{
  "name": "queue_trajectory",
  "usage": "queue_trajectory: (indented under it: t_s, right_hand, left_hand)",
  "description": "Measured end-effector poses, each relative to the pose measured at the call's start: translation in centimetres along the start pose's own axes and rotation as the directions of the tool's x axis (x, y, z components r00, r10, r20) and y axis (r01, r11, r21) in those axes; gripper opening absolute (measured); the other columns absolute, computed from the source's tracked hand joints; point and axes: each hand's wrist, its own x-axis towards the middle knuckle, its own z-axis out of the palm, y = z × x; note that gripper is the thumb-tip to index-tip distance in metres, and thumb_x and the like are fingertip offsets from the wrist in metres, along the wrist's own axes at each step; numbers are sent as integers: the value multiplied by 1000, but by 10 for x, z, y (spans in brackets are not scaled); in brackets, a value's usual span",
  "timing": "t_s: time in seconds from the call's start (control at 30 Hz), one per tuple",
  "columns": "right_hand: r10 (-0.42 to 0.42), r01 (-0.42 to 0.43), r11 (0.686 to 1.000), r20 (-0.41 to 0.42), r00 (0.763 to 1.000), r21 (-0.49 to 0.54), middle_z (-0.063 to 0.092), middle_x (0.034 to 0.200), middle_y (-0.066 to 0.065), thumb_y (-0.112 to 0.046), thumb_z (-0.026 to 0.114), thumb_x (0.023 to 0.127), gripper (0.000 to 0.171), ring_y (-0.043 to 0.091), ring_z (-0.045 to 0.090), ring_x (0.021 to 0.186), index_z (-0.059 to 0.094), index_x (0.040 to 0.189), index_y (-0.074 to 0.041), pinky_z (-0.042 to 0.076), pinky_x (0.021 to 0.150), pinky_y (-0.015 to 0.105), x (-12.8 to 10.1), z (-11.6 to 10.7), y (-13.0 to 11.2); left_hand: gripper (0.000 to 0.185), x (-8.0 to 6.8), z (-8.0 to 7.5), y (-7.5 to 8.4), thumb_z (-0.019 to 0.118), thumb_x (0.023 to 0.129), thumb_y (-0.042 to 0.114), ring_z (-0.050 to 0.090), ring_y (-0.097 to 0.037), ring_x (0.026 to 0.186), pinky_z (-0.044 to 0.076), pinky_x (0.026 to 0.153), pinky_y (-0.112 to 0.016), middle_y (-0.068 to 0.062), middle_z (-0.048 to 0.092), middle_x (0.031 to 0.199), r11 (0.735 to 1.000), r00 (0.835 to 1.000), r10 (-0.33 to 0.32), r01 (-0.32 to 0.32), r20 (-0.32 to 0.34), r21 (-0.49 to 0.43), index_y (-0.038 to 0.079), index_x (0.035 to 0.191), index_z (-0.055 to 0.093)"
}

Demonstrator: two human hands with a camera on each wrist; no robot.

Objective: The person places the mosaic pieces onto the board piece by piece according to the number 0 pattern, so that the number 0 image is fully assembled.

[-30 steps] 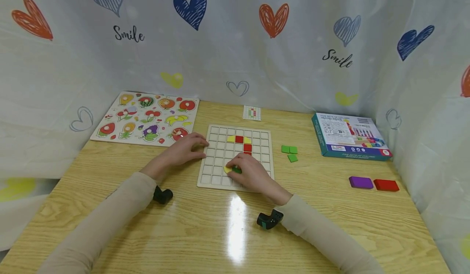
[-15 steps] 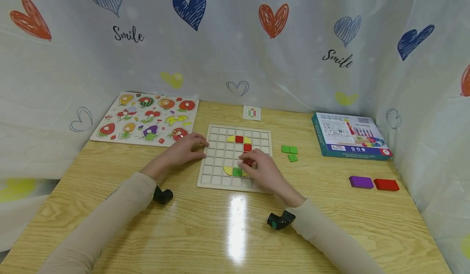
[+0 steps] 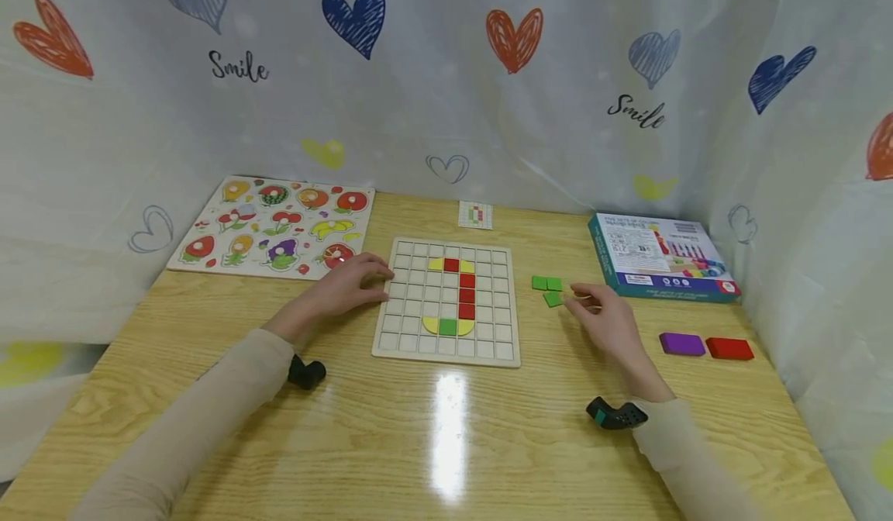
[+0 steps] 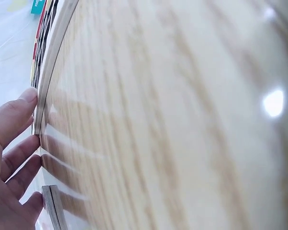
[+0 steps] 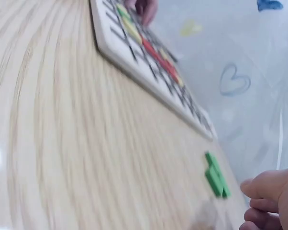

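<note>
My left hand (image 3: pixel 349 282) rests with relaxed fingers at the left edge of a wooden grid board (image 3: pixel 408 344); in the left wrist view its thumb (image 4: pixel 28 95) is at the board's rim. On the grid, yellow rounded pieces (image 3: pixel 430 325) sit at the corners of a figure, a green square (image 3: pixel 448 326) lies at its bottom, and several red squares (image 3: pixel 467 296) run along the top and right. My right hand (image 3: pixel 605 321) hovers with nothing held beside three loose green square tiles (image 3: pixel 546 282), fingertips close to the nearest one.
Behind the board lies a small pattern card (image 3: pixel 475 215). At the back left is a fruit peg puzzle (image 3: pixel 307 234). A boxed set (image 3: pixel 663 257) stands at the back right, with a purple block (image 3: pixel 682 343) and a red block (image 3: pixel 729 348) in front of it.
My right hand has left a yellow piece at the figure's lower left, withdrawn from the board and moved right to the green tiles. My left hand has stayed at the board's edge.
</note>
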Motion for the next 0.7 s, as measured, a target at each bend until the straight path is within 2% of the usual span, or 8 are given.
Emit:
queue_trajectory:
  t_s: [0.23, 0.43, 0.7]
  right_hand:
    - [20, -15, 997, 74, 997, -73, 62, 119, 22, -23, 63, 97, 43, 34, 60, 106, 59, 130, 4, 49, 90, 50, -3, -14, 18]
    - [-24, 29, 997, 81, 996, -66, 60, 117, 22, -22, 67, 94, 45, 34, 61, 102, 59, 129, 4, 51, 87, 48, 1, -5, 15]
    - [-84, 90, 990, 56, 995, -113, 61, 110, 22, -20, 72, 90, 43, 31, 60, 95, 63, 124, 5, 51, 82, 47, 8, 8, 8]
  left_hand:
    - [36, 0, -1, -2, 72, 91, 21, 48, -32, 124, 37, 106, -50, -14, 54, 131, 1000, 1000, 0, 0, 1, -4, 4, 122, 66]
    - [36, 0, 0, -4, 72, 90, 19, 48, -33, 124, 37, 106, -51, -15, 55, 131, 1000, 1000, 8, -8, -6, -7, 4, 122, 66]
    - [35, 0, 1, -3, 72, 91, 20, 48, -31, 125, 37, 107, -49, -13, 54, 131, 1000, 1000, -4, 4, 2, -21, 5, 122, 66]
